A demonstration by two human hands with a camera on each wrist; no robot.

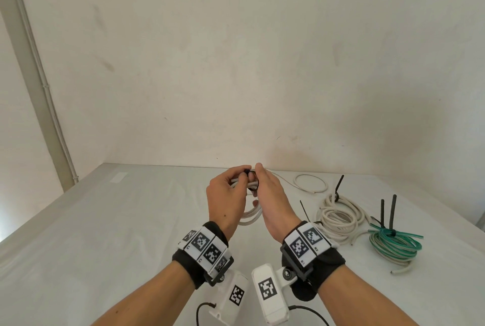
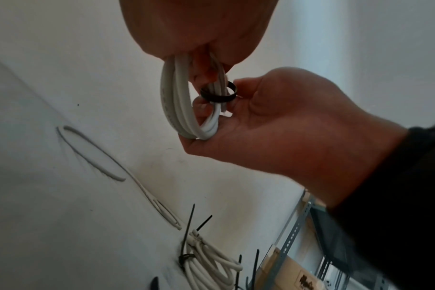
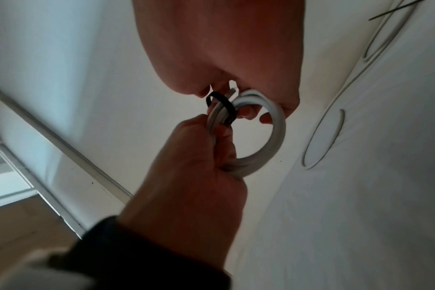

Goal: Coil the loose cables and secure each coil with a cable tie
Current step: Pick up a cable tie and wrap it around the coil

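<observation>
Head view: above the table [image 1: 131,220], the left hand [image 1: 227,203] grips a small white cable coil [image 1: 250,216] while the right hand [image 1: 273,199] works at it, right of which lie a tied white coil [image 1: 341,218] and a tied green coil [image 1: 393,244]. Left wrist view: a black cable tie [image 2: 217,94] loops loosely around the coil's strands, the right hand's fingers curled at the loop. Right wrist view: the left hand's fingers [image 3: 226,149] are curled round the strands just below the tie.

I see my left hand [image 2: 199,25] gripping a small white cable coil [image 2: 179,106], a black plastic cable tie [image 2: 217,96] looped around it, my right hand [image 2: 281,125] beneath.
</observation>
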